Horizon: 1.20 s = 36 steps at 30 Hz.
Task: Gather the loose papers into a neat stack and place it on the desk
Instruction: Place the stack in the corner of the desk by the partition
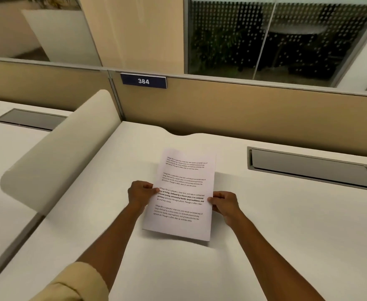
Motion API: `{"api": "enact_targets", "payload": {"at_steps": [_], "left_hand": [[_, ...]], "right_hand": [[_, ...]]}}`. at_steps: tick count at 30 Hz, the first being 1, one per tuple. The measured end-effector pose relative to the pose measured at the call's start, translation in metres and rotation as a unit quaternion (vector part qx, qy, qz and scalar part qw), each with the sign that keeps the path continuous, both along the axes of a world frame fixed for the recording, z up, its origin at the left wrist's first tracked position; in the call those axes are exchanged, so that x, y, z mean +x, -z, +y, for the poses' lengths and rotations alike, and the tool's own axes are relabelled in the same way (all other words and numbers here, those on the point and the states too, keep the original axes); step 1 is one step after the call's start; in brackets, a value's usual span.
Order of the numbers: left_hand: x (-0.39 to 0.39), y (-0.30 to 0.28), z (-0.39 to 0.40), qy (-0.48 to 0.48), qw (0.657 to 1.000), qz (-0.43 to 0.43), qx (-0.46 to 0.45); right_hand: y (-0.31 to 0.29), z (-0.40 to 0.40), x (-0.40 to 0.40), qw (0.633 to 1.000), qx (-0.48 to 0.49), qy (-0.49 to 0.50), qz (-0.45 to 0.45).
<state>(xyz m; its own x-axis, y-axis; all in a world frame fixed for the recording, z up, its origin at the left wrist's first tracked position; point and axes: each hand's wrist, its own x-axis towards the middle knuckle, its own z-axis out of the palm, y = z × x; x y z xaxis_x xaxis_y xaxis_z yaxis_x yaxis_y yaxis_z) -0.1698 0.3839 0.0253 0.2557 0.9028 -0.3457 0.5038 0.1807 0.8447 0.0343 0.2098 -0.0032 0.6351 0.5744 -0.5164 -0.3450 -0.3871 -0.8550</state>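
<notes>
**Both hands closed at the sides of the sheets**

Both forearms are stretched forward and angled inward toward each other. The left hand (141, 194) is closed on the left edge of the papers (183, 192), the thumb laid on top and the fingers curled beneath. The right hand (225, 204) is closed on the right edge in the same way, thumb on top. A rolled-up beige sleeve (74, 283) is seen on the left arm; the right forearm is bare.
</notes>
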Motion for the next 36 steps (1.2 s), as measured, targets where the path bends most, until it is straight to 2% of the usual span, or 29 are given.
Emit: {"api": "enact_targets", "payload": {"at_steps": [9,24,36], "left_hand": [[-0.034,0.001,0.119,-0.016,0.996,0.034,0.085],[-0.043,0.026,0.26,-0.023,0.994,0.065,0.087],[-0.023,0.054,0.337,-0.036,0.978,0.143,0.147]], "right_hand": [[-0.003,0.122,-0.048,1.0,-0.007,0.003,-0.018],[0.013,0.268,-0.067,0.999,-0.026,0.02,-0.005],[0.035,0.354,-0.064,0.994,-0.048,0.056,-0.083]]}}
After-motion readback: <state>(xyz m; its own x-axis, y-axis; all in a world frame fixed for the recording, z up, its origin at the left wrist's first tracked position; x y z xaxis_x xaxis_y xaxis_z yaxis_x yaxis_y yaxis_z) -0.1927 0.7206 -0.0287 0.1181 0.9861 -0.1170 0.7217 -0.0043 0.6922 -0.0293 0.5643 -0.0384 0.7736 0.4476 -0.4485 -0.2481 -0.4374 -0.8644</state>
